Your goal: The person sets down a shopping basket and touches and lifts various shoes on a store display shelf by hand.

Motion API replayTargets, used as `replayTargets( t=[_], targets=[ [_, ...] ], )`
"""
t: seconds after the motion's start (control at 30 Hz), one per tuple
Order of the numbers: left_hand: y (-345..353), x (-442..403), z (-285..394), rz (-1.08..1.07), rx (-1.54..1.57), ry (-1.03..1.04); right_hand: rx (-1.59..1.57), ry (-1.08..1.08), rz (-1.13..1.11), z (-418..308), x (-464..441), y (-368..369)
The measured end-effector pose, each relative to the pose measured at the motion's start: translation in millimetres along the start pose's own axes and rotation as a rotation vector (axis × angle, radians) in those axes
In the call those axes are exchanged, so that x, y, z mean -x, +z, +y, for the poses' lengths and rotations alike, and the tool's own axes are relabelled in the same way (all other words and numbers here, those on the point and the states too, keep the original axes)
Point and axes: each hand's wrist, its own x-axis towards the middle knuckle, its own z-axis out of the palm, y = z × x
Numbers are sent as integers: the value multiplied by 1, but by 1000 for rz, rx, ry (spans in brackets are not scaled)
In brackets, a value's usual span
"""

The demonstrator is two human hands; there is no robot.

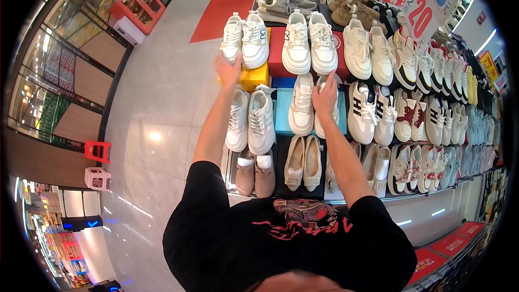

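Observation:
My left hand is closed around the toe of a white sneaker, thumb on one side and fingers on the other. Its mate stands right beside it, above a yellow shoebox. My right hand reaches up with its fingers stretched toward the toe of another white sneaker. That hand lies over a lower white sneaker and hides part of it. Left of my right hand stands the matching lower sneaker, by a light blue box.
Tiered rows hold more shoes, including beige flats, brown shoes and black-striped sneakers. A price sign rises at the back right. Grey tiled floor runs along the left, with red and pink stools.

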Motion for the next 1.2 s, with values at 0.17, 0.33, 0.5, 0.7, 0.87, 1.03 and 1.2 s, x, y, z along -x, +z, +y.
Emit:
replayTargets(
  t=[0.17, 0.33, 0.5, 0.7, 0.87, 1.03, 1.2],
  targets=[
    [-7, -6, 5, -18, -42, 75, -17, -4, 21, 1, -1, 0],
    [-24, -12, 8, -93, -104, 78, -85, 60, 32, 1, 0, -2],
    [-11, -12, -7, -23, 25, 51, -220, -84, 206, -37, 4, -2],
    [-10, -8, -10, 0, -67, 14, -468, -133, -123, -130, -9, 55],
    [-14, -10, -12, -69, -14, 6, -266, -53, -307, -128, -17, 122],
    [-24, -16, -1, -160, 112, -50, -243, -96, -231, -128, -16, 149],
    [-25, -18, -2, -181, 160, -26, -222, -117, -181, -127, -13, 149]
  ],
)
